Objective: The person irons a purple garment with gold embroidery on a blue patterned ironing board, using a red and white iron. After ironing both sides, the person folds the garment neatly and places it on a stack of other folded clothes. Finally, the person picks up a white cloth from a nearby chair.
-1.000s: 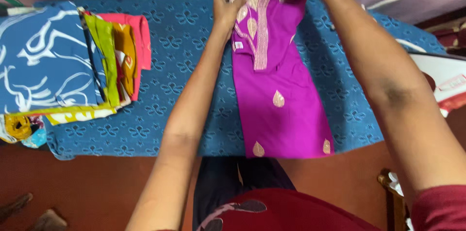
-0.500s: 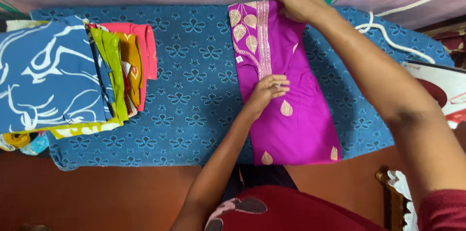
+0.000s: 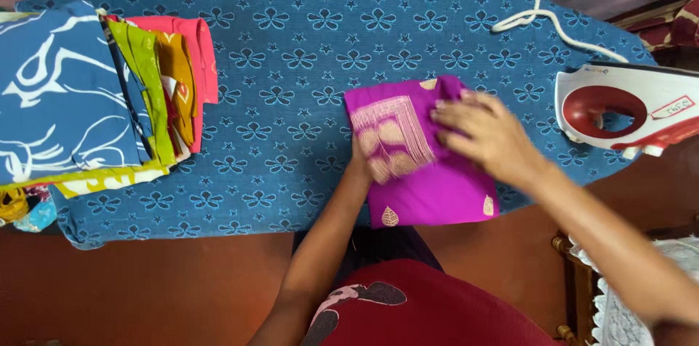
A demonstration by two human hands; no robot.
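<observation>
**A:** ok so where's the purple garment (image 3: 426, 186) sitting right now?

**B:** it's lying folded in half on the blue board (image 3: 306, 62), near the front edge, a bit right of centre. The gold-embroidered part is facing up on top of the fold.

**A:** and the hands?

**B:** right hand (image 3: 486, 133) is lying flat on the fold, fingers spread a bit, palm pressing down on the cloth, not gripping anything. Left hand (image 3: 362, 160) is mostly tucked under the folded flap at its left edge, so I honestly can't tell if it's pinching the cloth or just resting there.

**A:** anything else around?

**B:** a stack of folded clothes (image 3: 95, 91) is sitting on the board's left end, well apart from the garment. A red and white iron (image 3: 619, 109) is resting at the right end, with its white cord (image 3: 542, 18) trailing off behind it.
</observation>
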